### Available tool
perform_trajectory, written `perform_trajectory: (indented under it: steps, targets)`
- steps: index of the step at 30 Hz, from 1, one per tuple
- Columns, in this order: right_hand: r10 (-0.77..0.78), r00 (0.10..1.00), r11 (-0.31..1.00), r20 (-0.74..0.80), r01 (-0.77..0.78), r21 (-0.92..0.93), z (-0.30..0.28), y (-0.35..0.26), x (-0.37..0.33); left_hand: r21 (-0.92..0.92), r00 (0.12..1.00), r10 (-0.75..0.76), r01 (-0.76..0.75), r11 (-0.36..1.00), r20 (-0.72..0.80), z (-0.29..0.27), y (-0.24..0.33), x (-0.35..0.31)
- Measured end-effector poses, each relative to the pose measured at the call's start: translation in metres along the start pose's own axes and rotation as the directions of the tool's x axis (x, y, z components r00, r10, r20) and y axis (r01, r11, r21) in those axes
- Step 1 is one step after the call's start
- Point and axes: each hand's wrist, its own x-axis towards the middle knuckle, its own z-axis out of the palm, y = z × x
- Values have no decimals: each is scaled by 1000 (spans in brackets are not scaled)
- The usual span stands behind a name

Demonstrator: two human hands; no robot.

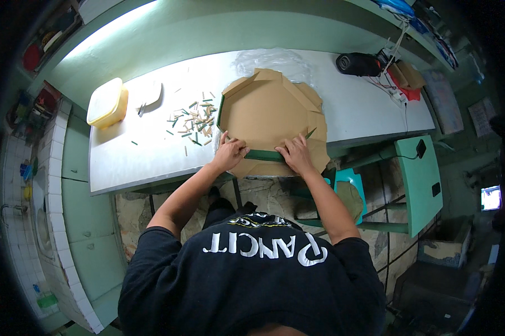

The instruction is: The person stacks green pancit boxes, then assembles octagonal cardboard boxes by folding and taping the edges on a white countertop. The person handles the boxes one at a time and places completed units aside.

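A brown cardboard box blank [261, 115], eight-sided with partly raised flaps, lies on the white table in front of me. Its outer face is green, seen along the near flap [265, 155]. My left hand [230, 152] pinches the left end of that near flap, fingers bent over its edge. At the flap's right end my right hand [295, 153] grips it, thumb and fingers pressed together on the card. More brown cardboard [318, 131] sticks out beneath the blank on the right and near sides.
Many small green and brown card scraps [196, 120] lie left of the box. Farther left stand a lidded yellow tub [108, 103] and a white dish [149, 94]. Clear plastic [275, 60] lies behind the box; a black cylindrical speaker [357, 64] sits back right. Below is a teal stool [350, 187].
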Motion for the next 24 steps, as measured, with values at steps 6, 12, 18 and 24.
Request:
perform_trajectory:
  steps: [6,12,18,24]
  targets:
    - [-68,993,986,-101,82,143,10,-6,1,41,998,34,-32,999,-43,1,14,-3]
    - [-393,904,917,-170,372,-140,8,-2,-12,339,976,195,-152,929,-96,5,19,-14]
    - [-359,932,932,-46,356,-72,15,-6,-13,506,987,148,-161,848,65,7,23,-4]
    - [-259,934,966,-247,244,-89,5,-30,-11,254,910,187,-95,962,-369,-15,43,-12]
